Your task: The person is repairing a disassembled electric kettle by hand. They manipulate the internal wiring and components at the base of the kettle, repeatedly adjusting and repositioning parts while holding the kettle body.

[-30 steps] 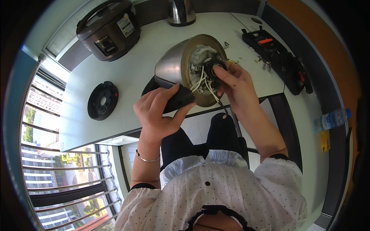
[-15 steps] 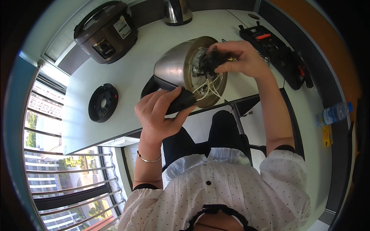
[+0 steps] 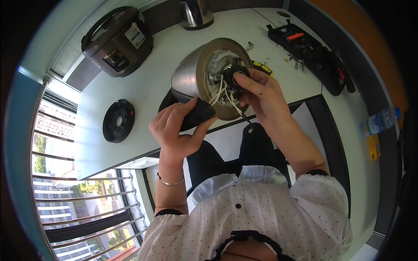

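A brushed-steel electric kettle [image 3: 185, 76] lies tipped on its side, its opened underside turned right and toward me. My left hand [image 3: 172, 128] is wrapped around its black handle [image 3: 198, 115], at the end where wires come out. My right hand [image 3: 266, 93] pinches a round black connector [image 3: 236, 78] between thumb and fingers, right at the kettle's underside. White wires [image 3: 221, 93] run from the handle end toward the connector and the exposed base. Some of the connector is hidden by my fingers. At the left lies a round black base cover [image 3: 118, 121], apart from both hands.
A yellow-and-black tool [image 3: 263, 68] and small metal bits [image 3: 250, 45] lie beyond my right hand. An opened black tool case [image 3: 311, 56] is at the right. Farther off stand a rice cooker [image 3: 117, 43] and another kettle [image 3: 196, 15]. A water bottle [image 3: 382, 121] lies far right.
My right hand has turned the connector and lowered slightly, so its round face shows. The kettle's underside faces me more. The yellow-and-black tool has come more into sight.
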Tool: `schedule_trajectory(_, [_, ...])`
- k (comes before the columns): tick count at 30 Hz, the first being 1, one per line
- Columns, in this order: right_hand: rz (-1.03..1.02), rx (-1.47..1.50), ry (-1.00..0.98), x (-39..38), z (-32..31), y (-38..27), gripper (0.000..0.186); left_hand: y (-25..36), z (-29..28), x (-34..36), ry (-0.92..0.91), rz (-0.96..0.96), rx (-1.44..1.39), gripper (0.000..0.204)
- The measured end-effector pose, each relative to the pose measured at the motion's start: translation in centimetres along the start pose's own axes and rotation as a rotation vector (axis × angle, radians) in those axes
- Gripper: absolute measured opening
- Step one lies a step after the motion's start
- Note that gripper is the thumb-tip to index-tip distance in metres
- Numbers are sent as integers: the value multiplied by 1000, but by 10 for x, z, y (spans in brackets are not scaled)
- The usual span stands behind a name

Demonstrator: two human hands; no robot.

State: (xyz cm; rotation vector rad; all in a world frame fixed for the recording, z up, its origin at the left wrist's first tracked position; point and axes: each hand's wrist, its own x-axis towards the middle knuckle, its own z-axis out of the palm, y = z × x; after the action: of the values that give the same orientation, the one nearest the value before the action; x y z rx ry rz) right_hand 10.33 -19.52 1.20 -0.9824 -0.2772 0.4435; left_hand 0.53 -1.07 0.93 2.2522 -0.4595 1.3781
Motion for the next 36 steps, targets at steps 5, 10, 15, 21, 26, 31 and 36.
schedule_trajectory(5, [-150, -185, -32, 3, 3, -7, 34, -5, 0, -3, 1, -21, -25, 41])
schedule_trajectory(10, [-303, -581, -335, 36, -28, -30, 40, -4, -2, -2, -25, 16, -52, 41])
schedule_trajectory(15, [-320, -753, -609, 55, -34, -56, 44, 0, 0, -1, -44, 65, -16, 42])
schedule_trajectory(21, [-531, -600, -491, 52, -46, -25, 44, -4, 2, -3, -23, 82, -30, 42])
schedule_trajectory(26, [-334, -429, -253, 34, -36, -7, 41, -3, 2, -2, -39, 73, 24, 42])
schedule_trajectory(31, [-134, -178, -83, 17, -16, -2, 39, -6, 2, -1, -22, 60, 6, 42])
schedule_trajectory(36, [40, -75, -51, 11, -11, -9, 40, -5, 0, 0, -29, 47, 5, 42])
